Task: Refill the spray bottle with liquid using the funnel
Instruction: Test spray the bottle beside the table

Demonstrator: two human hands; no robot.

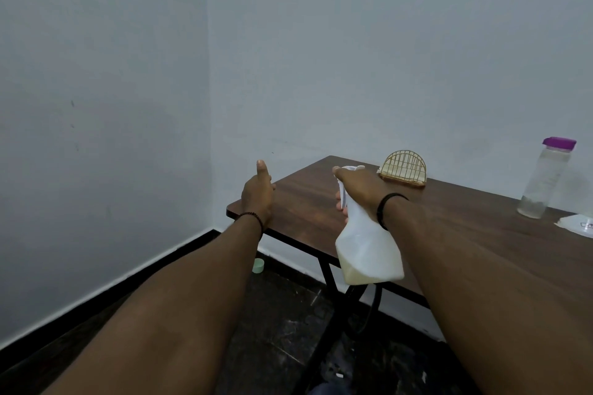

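The dark brown wood-grain counter (449, 221) on black metal legs stands in the corner of a room with pale blue-grey walls (96, 74), above a dark floor (282, 330).

Over its near edge the white translucent plastic spray bottle (369, 253) hangs in the air, lifted clear of the counter, its body tilted toward the viewer and a shallow layer of yellowish liquid settled in its lowest corner. The right hand (359, 186) grips it at the neck and trigger head, fingers curled round the front and the thumb laid over the top; a black band circles that wrist.

The left hand (258, 192) holds nothing. It is raised near the counter's left corner with the thumb pointing up and the fingers loosely bent, and a dark beaded bracelet sits on its wrist.

At the far right of the counter stands a tall clear plastic bottle with a purple cap (545, 183), upright. Beside its base lies a white paper sheet (577, 224), cut off by the frame.

Behind the right hand sits a gold wire arch-shaped napkin holder (404, 170).

On the floor by the wall lies a small mint-green cap (258, 265).
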